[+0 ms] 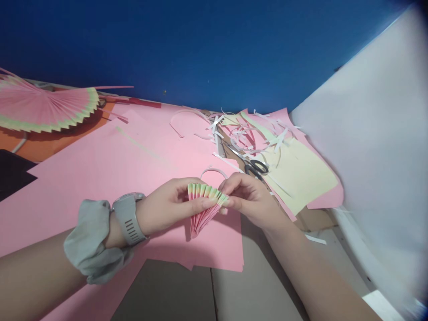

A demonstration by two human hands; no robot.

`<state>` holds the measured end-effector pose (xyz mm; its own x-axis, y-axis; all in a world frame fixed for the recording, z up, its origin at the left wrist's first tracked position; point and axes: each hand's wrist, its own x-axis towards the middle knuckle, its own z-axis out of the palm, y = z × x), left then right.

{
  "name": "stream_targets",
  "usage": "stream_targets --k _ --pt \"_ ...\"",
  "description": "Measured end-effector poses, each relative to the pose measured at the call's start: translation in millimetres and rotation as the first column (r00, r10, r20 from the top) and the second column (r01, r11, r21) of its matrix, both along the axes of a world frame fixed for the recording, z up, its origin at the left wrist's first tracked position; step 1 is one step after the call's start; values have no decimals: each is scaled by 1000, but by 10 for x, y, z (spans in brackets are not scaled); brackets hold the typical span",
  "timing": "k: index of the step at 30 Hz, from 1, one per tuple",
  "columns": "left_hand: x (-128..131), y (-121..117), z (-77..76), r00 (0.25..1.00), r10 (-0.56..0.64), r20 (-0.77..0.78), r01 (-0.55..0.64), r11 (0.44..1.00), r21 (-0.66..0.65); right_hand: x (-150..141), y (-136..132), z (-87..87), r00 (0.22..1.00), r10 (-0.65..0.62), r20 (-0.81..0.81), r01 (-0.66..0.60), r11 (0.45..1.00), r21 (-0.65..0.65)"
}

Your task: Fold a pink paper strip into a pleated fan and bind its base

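Observation:
A small pleated paper fan [204,216], pink with a yellow-green edge, is held upright between both hands, its narrow end pointing down. My left hand [174,203] is closed on its left side, the thumb lying across the folds. At the upper right corner, my right hand [247,196] pinches the pleats between thumb and fingers. The fingers behind the fan are partly hidden. Beneath the hands lie large sheets of pink paper [143,156]. Scissors with black handles [257,167] rest just beyond my right hand.
A larger pink and green pleated fan [43,107] sits at the far left on an orange surface [33,145]. Pale yellow paper [301,174] and curled paper strips [247,138] are piled at the right. A blue wall [187,49] stands behind, a white panel [374,120] at right.

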<state>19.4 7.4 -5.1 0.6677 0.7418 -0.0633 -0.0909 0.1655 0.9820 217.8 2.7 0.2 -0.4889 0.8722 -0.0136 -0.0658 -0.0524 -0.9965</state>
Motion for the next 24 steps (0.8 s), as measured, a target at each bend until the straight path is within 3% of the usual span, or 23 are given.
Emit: stream_targets --k 12,24 --pt "-2 2 5 997 -41 68 44 998 -48 10 -2 -24 1000 -3 -11 3 1000 11" --pt "-16 2 11 995 -68 69 69 998 -3 4 -17 -33 999 -25 25 24 999 44"
